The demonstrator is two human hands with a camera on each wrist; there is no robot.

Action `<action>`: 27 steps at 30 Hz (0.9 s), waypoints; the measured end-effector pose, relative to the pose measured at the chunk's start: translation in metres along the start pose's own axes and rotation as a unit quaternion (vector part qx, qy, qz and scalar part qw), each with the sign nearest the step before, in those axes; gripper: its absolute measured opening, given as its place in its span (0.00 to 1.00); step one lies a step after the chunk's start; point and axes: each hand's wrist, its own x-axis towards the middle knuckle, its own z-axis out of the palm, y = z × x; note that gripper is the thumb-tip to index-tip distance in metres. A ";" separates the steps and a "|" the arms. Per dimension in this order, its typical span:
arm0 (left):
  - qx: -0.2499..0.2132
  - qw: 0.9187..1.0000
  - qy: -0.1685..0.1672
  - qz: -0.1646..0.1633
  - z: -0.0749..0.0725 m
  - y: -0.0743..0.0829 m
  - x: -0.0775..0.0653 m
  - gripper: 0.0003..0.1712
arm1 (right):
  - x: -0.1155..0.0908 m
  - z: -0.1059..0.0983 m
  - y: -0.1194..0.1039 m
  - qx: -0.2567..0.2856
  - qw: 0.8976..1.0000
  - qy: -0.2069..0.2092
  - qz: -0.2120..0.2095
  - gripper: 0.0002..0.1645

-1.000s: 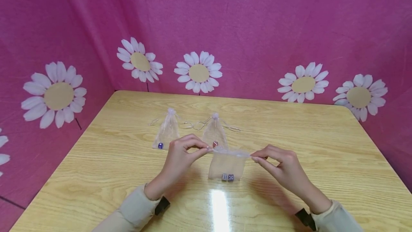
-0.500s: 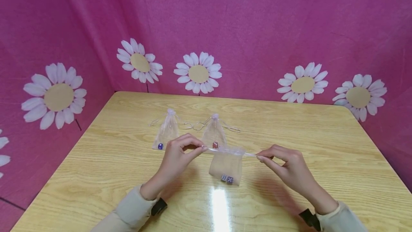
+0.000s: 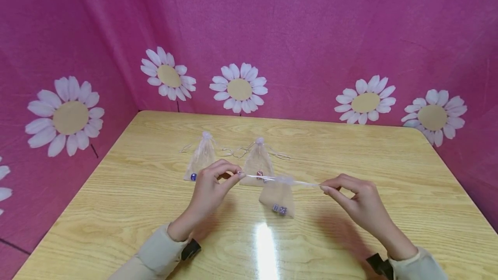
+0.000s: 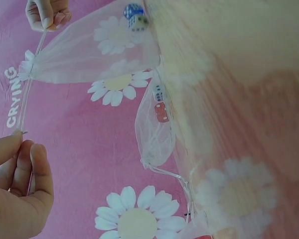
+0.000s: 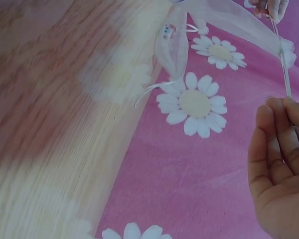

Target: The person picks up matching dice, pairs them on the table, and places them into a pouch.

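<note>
My left hand [image 3: 212, 189] pinches one end of a white drawstring [image 3: 307, 183] between thumb and forefinger. The other end is pinched by my right hand [image 3: 359, 202]. Between them hangs a sheer white organza bag [image 3: 274, 195], its mouth gathered in a ruffle on the taut string. At the bottom of this bag sit a whitish die [image 4: 138, 22] and a blue die [image 4: 132, 10], seen through the mesh in the left wrist view. Both hands are raised over the wooden table [image 3: 155, 232].
Behind the hands lie two more organza bags with cinched necks. The left bag [image 3: 204, 152] holds a blue die [image 3: 193, 176]; the middle bag [image 3: 258, 157] holds a red die [image 3: 260, 175] and a whitish one. A pink flowered cloth [image 3: 295, 33] surrounds the table.
My hands have drawn apart, the left moving left and the right moving right. More drawstring shows on both sides, and the bag's wide mouth has bunched into a narrow gather.
</note>
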 end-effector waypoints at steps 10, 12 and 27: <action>-0.004 1.000 0.005 -0.017 -0.003 -0.005 0.002 0.03 | -0.002 -0.010 0.005 -0.025 0.999 0.000 0.031 0.19; -0.007 1.000 0.002 -0.015 -0.002 -0.004 0.002 0.03 | -0.001 -0.012 0.005 -0.032 0.999 0.006 0.031 0.19; -0.021 0.996 -0.090 -0.011 0.045 0.026 0.027 0.04 | -0.004 -0.066 0.017 -0.067 0.983 0.082 0.151 0.09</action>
